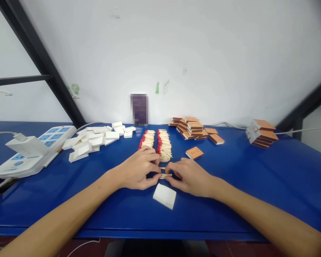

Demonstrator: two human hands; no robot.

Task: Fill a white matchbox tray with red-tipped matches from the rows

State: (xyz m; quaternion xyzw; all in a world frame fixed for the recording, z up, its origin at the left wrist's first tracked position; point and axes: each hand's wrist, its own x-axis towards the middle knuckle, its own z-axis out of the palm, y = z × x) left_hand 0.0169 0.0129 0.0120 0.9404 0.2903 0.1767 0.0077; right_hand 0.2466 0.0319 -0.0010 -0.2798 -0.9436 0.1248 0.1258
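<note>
Between my two hands lies a small bunch of matches (166, 175), pale sticks running sideways just above the blue table. My left hand (139, 169) pinches the bunch's left end between thumb and fingers. At the right end, the thumb and fingers of my right hand (188, 178) close on the same sticks. The match heads are hidden by my left fingers. A single match (162, 168) shows just beyond the bunch. Two rows of red-headed matches, a left row (148, 138) and a right row (164, 144), lie behind my hands. Nearer me rests a white matchbox tray (164, 196).
White matchbox trays (89, 139) are heaped at left, beside a power strip (34, 150). Orange matchboxes (191, 126) are piled at the back right, with one matchbox (194, 153) nearer. A wrapped stack of matchboxes (262, 134) stands far right. A pixelated dark rectangle (140, 110) stands against the wall.
</note>
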